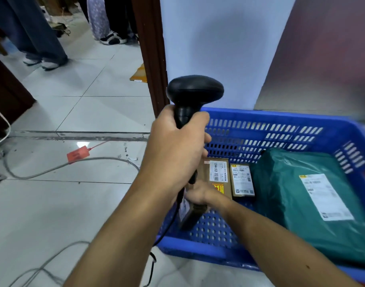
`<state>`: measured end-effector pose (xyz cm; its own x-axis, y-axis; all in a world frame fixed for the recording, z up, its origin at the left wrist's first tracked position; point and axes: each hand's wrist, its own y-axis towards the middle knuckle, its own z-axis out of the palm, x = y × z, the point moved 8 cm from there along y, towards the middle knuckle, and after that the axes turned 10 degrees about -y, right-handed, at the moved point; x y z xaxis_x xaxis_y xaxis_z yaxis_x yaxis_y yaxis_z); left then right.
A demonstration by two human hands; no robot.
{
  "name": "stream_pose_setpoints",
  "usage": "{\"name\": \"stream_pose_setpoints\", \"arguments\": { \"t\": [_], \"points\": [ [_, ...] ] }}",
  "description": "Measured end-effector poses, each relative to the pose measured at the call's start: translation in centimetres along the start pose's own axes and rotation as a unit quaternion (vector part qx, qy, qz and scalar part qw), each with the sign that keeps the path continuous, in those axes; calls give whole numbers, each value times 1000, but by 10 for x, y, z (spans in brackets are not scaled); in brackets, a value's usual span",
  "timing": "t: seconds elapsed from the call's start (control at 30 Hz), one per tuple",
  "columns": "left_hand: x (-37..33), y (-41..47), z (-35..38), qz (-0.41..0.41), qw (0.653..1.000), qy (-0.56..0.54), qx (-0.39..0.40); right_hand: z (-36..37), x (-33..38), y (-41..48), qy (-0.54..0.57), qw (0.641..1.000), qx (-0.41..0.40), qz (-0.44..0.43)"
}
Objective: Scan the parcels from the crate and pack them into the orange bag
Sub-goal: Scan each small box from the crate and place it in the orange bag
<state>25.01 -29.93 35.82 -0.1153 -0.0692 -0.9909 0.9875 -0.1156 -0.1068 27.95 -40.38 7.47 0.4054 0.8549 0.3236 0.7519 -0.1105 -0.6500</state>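
The left hand [175,146] gripped the barcode scanner [195,90] upright at the blue crate's [281,117] left edge. The right hand [200,193] grasped a tilted carton [187,214] there, probably to present its label.

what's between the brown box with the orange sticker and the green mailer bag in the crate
A smaller brown cardboard box with a white label lies flat between them on the floor of the blue crate, as the head view shows.

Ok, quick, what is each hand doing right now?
Left hand: closed round the black scanner handle.
Right hand: grips a small brown parcel in the blue crate.
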Motion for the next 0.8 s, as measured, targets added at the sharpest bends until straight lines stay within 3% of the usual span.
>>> {"name": "stream_pose_setpoints", "arguments": {
  "t": [0.17,0.37,0.57,0.7,0.8],
  "points": [
    [-5,-5,2,-3,1000,-26,-15,-47,-37,-60,121,992,-13,10],
    [5,-26,33,-14,999,6,34,-115,-100,-162,328,939,-101,5],
    [14,-70,57,-49,994,0,100,-153,-163,-276,368,912,-178,-27],
    [18,-112,71,-49,987,4,151,-144,-199,-322,462,856,-233,-21],
    [20,-134,73,-39,987,1,158,-144,-206,-336,448,857,-254,-19]
  ]
}}
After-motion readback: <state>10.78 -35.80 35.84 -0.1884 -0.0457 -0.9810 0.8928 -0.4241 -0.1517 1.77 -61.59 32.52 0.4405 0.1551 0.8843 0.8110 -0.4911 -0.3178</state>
